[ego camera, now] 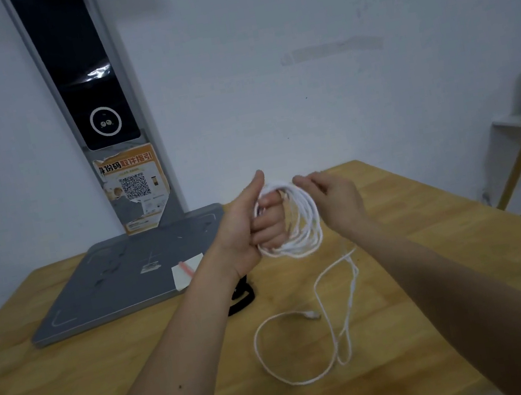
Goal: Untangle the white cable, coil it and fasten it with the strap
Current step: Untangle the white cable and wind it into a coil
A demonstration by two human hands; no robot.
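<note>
My left hand (253,223) grips a coil of several loops of the white cable (305,220) above the wooden table, thumb pointing up. My right hand (335,198) pinches a strand of the cable at the top right of the coil. From the coil the loose cable hangs down to the table, where it lies in a wide loop (274,362) with its plug end (311,315) near the middle. The black strap (243,296) lies on the table, partly hidden under my left wrist.
A grey scale base (121,284) with a tall post stands at the table's back left, a white paper slip with a pink pen (188,269) at its corner. A small white side table (517,124) with colourful items is at the far right.
</note>
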